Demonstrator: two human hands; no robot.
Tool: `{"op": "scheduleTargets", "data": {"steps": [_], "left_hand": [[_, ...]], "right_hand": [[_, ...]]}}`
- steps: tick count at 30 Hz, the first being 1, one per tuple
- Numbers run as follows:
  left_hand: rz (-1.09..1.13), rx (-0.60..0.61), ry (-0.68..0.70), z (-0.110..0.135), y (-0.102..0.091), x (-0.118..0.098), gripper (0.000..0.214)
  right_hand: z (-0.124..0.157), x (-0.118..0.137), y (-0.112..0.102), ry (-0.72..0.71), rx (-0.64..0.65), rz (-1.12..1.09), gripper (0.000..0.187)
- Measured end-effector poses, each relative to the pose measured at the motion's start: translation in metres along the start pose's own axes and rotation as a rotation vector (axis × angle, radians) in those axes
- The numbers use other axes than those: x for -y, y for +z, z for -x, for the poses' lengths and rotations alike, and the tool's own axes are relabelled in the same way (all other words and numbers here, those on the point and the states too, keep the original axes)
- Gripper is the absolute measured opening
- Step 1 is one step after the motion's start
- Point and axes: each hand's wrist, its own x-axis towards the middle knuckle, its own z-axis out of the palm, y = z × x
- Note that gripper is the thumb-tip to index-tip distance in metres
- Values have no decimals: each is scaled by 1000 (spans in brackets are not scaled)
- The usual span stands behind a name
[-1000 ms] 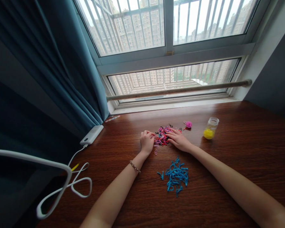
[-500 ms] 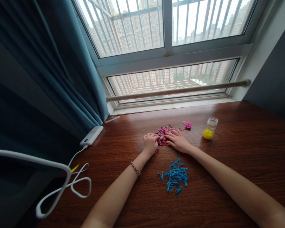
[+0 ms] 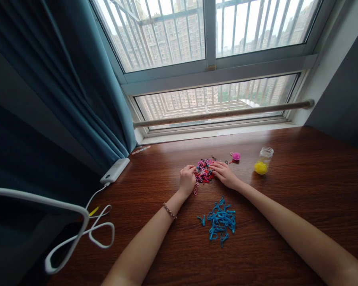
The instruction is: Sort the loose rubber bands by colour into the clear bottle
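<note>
A heap of small mixed pink, red and black clips (image 3: pixel 205 171) lies on the wooden table (image 3: pixel 301 190). My left hand (image 3: pixel 187 179) rests at the heap's left edge with its fingers curled against the clips. At the right edge my right hand (image 3: pixel 225 174) lies with fingers stretched onto the heap. I cannot make out whether either hand pinches a clip. Nearer to me sits a separate pile of blue clips (image 3: pixel 220 221), untouched.
A small clear jar (image 3: pixel 264 160) with yellow pieces inside stands to the right, with a pink lid (image 3: pixel 236 156) near the heap. A white power bank (image 3: pixel 115 170) and its looping cable (image 3: pixel 100 228) lie at the left. The window sill runs along the far edge.
Both hands have shifted slightly around the mixed heap: the right hand drew back to the right, uncovering more clips. The blue pile and the jar stay put.
</note>
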Motion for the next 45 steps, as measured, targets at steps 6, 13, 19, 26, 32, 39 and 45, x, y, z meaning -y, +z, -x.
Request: {"op": "scheduleTargets", "data": {"steps": [6,13,19,26,32,39,45], "left_hand": [[146,-94,-35,-1,2,6,17],[250,-137,-169,-3,3,12,10],[403,-170,-237,-5,5,18,15],[441,-197,-260,-5,9,24,17],[518,-185,-253,-5,4,17,20],[550,72,20,6,-8,-20,28],[479,335,521,23,-15,-55,35]], "right_hand": [[4,1,-7,125,-307,-137,20],[8,12,-11,156,-407,-72,16],[9,21,-9,-53,-421,8,17],[21,48,-7,-467,-196,26,21],[12,32,-5,-60,-386,14,23],[7,8,6,-8,-171,67,29],[7,4,10,12,-130,56,33]]}}
